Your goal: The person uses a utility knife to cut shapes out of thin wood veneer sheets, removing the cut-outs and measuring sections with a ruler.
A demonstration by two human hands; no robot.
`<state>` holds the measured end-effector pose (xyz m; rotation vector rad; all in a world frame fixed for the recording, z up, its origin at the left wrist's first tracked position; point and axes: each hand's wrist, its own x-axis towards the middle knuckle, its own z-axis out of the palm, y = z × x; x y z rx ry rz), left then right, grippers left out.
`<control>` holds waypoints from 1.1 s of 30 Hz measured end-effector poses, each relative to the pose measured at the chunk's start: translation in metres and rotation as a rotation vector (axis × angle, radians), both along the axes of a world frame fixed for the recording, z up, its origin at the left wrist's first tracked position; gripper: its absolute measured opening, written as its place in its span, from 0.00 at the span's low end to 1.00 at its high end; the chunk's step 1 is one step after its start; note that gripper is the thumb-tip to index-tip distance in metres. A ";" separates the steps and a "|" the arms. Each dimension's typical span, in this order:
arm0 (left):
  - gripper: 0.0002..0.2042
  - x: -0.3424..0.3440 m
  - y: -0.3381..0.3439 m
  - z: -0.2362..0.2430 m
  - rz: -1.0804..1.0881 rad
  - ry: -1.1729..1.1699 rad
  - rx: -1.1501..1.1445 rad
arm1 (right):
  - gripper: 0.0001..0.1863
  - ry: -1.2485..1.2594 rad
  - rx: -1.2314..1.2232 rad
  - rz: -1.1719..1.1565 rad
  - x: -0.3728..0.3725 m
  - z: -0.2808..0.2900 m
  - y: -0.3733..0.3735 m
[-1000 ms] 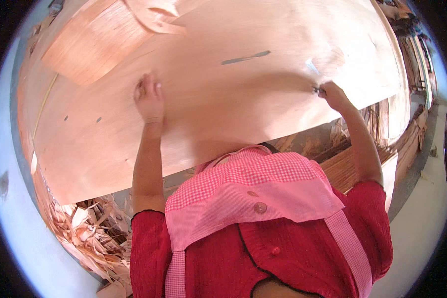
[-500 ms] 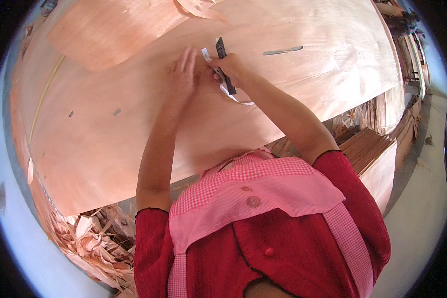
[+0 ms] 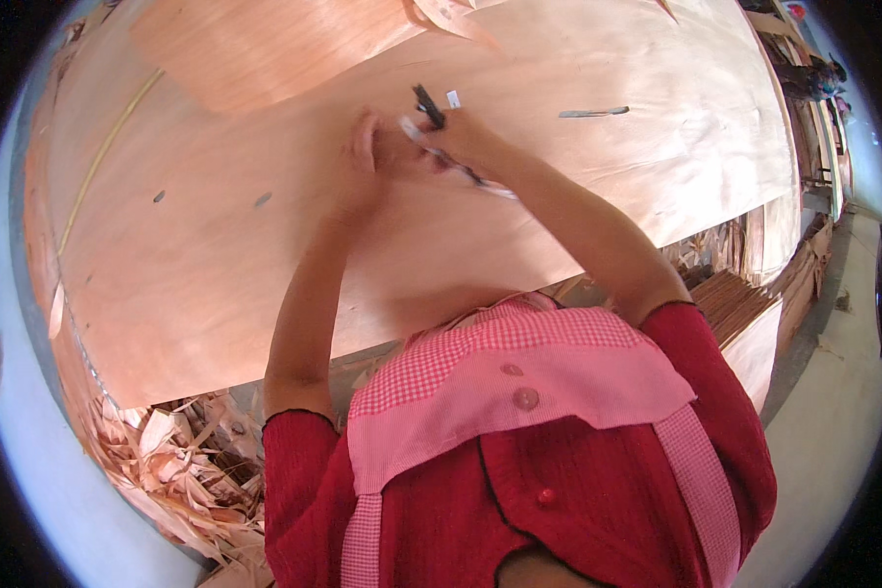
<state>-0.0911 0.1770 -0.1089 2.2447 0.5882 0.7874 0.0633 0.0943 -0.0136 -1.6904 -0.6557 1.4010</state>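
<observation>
- Pale, jagged wood-veneer scraps (image 3: 181,470) are lying at lower left, beside the near edge of a broad peach-coloured veneer sheet (image 3: 206,265).
- The left grip (image 3: 361,157) is blurring over the sheet; whether it is spread or curled, I cannot tell.
- A slim black tool (image 3: 428,106) is poking out leftward from the right grip (image 3: 465,137), which is clasping it with a thin white strip (image 3: 410,128).
- A narrow grey mark (image 3: 594,113) is showing farther right.

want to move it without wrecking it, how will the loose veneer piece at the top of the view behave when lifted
The loose veneer piece will probably feel light and flex, since it looks thin against the larger wood sheet beneath. It may also split easily: the scrap heap holds many thin, torn slivers of similar-looking wood.
</observation>
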 end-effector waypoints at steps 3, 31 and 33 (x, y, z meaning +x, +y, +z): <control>0.19 -0.002 -0.001 0.023 0.132 0.034 -0.155 | 0.08 0.047 -0.096 -0.118 -0.019 -0.027 0.036; 0.17 0.191 0.059 0.117 -0.005 0.996 0.639 | 0.13 -0.889 -0.178 -0.618 0.416 0.106 -0.382; 0.16 0.192 0.014 0.133 0.005 0.686 -0.228 | 0.05 -0.976 -0.244 -0.445 0.446 0.106 -0.402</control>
